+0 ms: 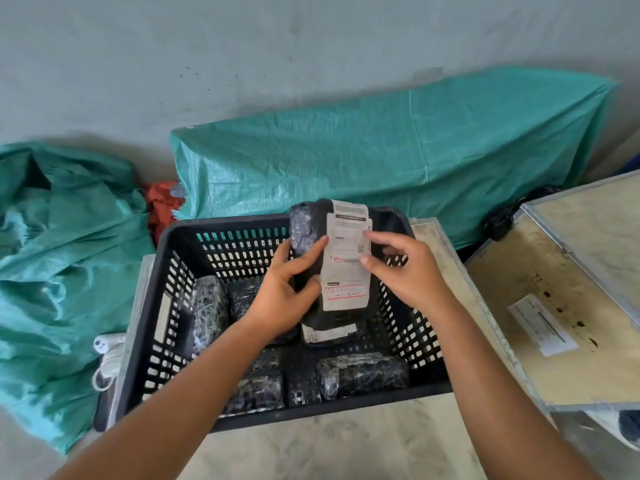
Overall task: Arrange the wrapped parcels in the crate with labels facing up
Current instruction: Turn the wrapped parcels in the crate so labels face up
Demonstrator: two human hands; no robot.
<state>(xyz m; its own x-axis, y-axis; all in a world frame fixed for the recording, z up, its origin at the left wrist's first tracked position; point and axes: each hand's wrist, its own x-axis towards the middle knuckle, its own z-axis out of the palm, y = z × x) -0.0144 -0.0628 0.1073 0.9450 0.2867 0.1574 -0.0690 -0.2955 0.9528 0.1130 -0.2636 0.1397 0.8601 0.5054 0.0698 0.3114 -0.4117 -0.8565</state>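
A black perforated plastic crate (173, 289) stands on a pale table. Above its middle I hold a black wrapped parcel (306, 230) upright, its long white label (346, 271) facing me. My left hand (287, 292) grips the parcel's left side. My right hand (405, 268) holds the label's right edge with its fingertips. Several black wrapped parcels lie in the crate: one at the left (207, 313), one at the front right (363, 374), one at the front middle (258, 393), and one with a white label (329, 332) under the held parcel.
Green woven tarps lie behind the crate (381, 157) and at the left (59, 254). A second pale board table (571, 306) with a paper slip (543, 325) stands to the right. An orange cloth (161, 206) and a white shoe (107, 355) sit left of the crate.
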